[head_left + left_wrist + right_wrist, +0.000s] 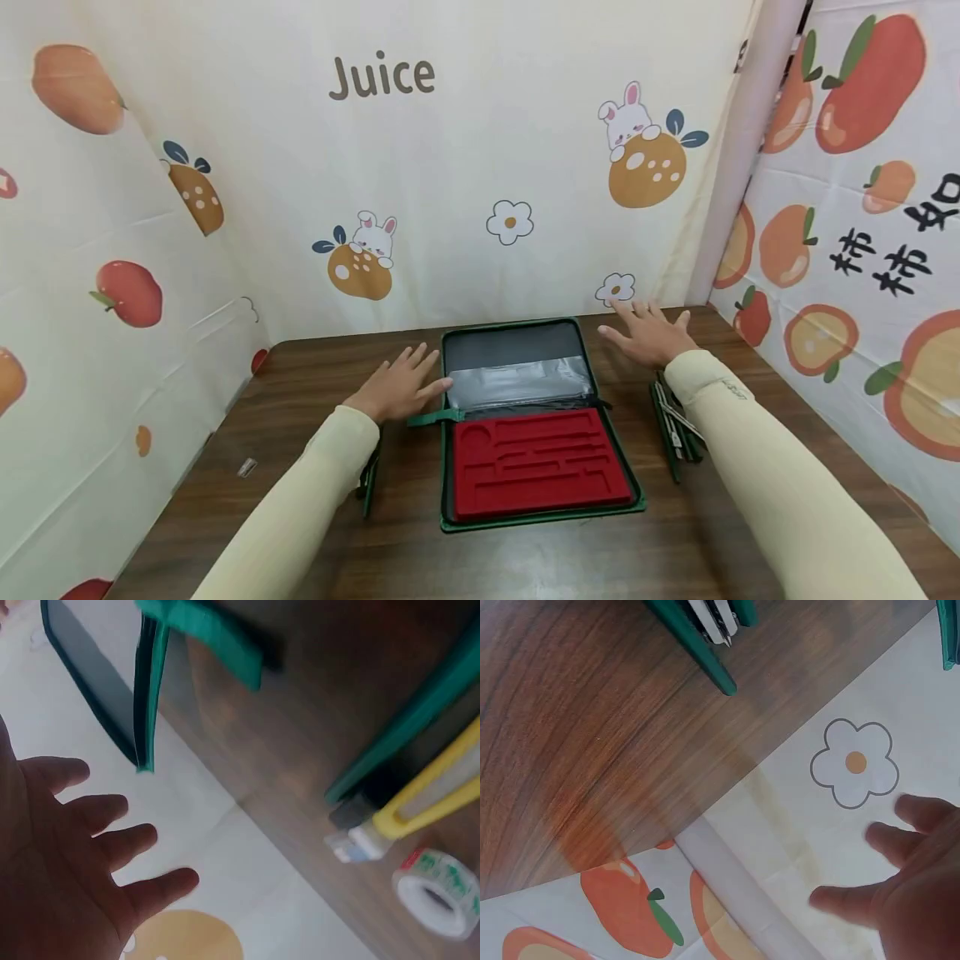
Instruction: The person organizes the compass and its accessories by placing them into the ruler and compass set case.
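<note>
A green zip case (543, 527) lies unfolded on the table, its red moulded insert (540, 502) facing up with bare recesses. The lid's inner side (517, 342) is grey with a clear pocket. My left hand (401, 387) hovers beside the case's left edge, fingers spread, near a green strap (433, 418). On the other side, my right hand (651, 335) is held out past the lid's right corner, fingers spread and holding nothing. Near my left hand lie a yellow cutter (439, 780), a roll of tape (439, 892) and a long green piece (420, 712).
Under my right forearm sits a bundle of green and silver tools (675, 429). A small flat piece (247, 467) lies at the table's left. Fruit-printed cloth (465, 167) walls the back and both sides of the wooden table (405, 542).
</note>
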{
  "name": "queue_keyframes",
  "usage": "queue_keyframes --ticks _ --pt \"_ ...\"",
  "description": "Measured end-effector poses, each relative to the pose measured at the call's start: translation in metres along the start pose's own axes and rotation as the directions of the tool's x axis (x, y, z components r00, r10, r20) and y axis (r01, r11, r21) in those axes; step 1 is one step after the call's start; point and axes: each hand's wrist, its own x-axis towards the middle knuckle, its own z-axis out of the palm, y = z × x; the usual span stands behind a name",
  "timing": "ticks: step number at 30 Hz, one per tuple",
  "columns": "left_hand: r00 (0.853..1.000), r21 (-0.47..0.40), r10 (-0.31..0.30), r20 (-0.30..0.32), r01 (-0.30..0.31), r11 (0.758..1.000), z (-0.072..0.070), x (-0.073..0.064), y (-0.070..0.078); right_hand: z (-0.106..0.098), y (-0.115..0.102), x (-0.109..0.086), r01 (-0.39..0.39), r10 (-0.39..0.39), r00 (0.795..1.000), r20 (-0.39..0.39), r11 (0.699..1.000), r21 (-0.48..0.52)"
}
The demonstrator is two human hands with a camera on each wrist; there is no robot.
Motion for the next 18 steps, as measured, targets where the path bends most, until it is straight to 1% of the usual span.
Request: queue_keyframes --ticks 3,5,8,11,13,15,18 --pt "0.999 0.003 0.046 -0.009 -0.046 0.999 0.009 -0.007 0.002 0.003 0.002 -0.004 -0.006 0.006 1.000 -0.003 1.000 -0.013" --pt "0.998 0.011 0.066 -0.007 -0.066 0.998 0.013 -0.011 0.005 0.006 0.004 -0.007 -0.012 0.012 1.000 -0.004 1.000 -0.016" --pt "0.997 0.033 0.072 0.027 -0.073 0.997 0.017 -0.019 0.010 0.010 0.005 -0.015 -0.016 0.016 1.000 -0.008 1.000 -0.009" --pt "0.994 0.067 0.055 0.091 -0.061 0.996 0.020 -0.026 0.017 0.013 0.005 -0.025 -0.006 0.006 1.000 -0.018 1.000 -0.007" --pt "0.991 0.067 0.055 0.118 -0.063 0.996 0.022 -0.030 0.021 0.015 0.006 -0.032 0.000 0.000 0.999 -0.032 1.000 -0.013" --pt "0.988 0.066 0.066 0.140 -0.075 0.995 0.024 -0.032 0.024 0.015 0.005 -0.042 -0.001 0.000 0.999 -0.050 1.000 -0.021" --pt "0.985 0.047 0.091 0.147 -0.099 0.994 0.027 -0.033 0.028 0.015 0.006 -0.056 -0.015 0.012 0.997 -0.080 0.999 -0.034"
